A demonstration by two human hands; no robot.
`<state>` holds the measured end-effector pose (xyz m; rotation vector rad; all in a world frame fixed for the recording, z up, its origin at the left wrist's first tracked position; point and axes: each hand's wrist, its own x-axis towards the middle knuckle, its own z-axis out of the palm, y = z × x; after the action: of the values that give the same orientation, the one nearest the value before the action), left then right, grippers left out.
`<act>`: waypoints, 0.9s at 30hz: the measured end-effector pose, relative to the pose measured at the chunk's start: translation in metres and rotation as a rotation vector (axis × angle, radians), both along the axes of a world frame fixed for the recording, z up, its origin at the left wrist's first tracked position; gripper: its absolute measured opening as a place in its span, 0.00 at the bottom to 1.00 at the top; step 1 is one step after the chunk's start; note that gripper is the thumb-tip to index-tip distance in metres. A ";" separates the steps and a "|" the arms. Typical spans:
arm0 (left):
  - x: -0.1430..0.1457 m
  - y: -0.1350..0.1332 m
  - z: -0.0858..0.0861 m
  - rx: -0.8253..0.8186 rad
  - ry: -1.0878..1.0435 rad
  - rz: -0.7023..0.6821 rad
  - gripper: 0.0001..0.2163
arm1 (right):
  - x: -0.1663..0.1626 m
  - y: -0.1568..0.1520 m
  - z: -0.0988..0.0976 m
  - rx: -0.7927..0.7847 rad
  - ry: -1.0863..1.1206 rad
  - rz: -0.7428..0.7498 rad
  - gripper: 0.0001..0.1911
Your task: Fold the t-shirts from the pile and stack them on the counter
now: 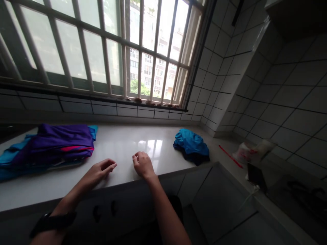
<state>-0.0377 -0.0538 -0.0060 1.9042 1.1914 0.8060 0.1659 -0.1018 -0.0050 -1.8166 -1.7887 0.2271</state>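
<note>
I find both hands resting empty on the pale, glossy worktop (122, 143) near its front edge. My left hand (98, 173) lies palm down with the fingers loosely extended and grasps nothing; my right hand (142, 165) sits just beside it, fingers curled slackly under, also grasping nothing. A dark band is on the left wrist. The nearest item is the stack of folded garments (53, 143), purple on top with pink and blue layers beneath, lying to the left of my left hand and apart from it. A crumpled blue garment (191, 143) lies well apart to the right, near the tiled corner. In my judgement both are soft, light cloth with no stiffness: they will sag and unfold if lifted by one point, and the polished surface would let them slide readily. The stack is best taken from beneath with a flat hand or pinched at its folded edge; the crumpled piece can be gathered at its bunched top. A red strip (230, 157) and a plastic bag (249, 153) lie further right.
</note>
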 end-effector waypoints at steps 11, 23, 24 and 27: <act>0.007 -0.010 0.003 0.112 0.081 -0.042 0.20 | -0.013 -0.012 0.000 0.001 -0.223 0.077 0.17; 0.010 -0.018 0.006 0.133 0.078 0.004 0.15 | 0.158 -0.022 0.111 0.053 -0.350 -0.580 0.25; 0.010 -0.018 0.005 0.130 0.076 0.003 0.15 | 0.174 -0.022 0.112 -0.048 -0.361 -0.677 0.27; 0.010 -0.017 0.004 0.129 0.069 -0.010 0.15 | 0.204 -0.027 0.101 -0.277 -0.403 -0.797 0.28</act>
<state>-0.0276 -0.0704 -0.0023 2.0557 1.1960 0.8356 0.3698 -0.1292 0.0964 -2.7680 -1.1480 -0.2324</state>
